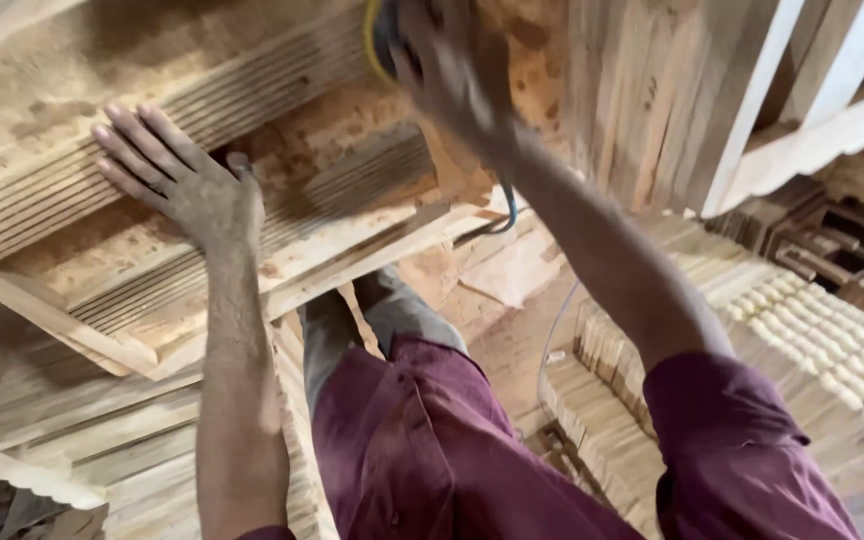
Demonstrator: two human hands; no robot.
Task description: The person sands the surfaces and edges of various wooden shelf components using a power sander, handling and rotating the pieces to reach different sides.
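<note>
My left hand [180,178] lies flat with fingers spread on a grooved wooden panel [342,190] covered in sawdust. My right hand [449,70], blurred by motion, grips a power sander with a yellow rim [380,38] near the panel's far edge. A dark cord [504,215] hangs down from the tool below my right forearm. The panel rests tilted on other wooden pieces.
Stacked carved mouldings [832,350] lie at the right. Upright planks and a pale frame [752,100] stand at the upper right. More scalloped wooden parts [62,450] are piled at the lower left. My legs and maroon shirt fill the bottom middle.
</note>
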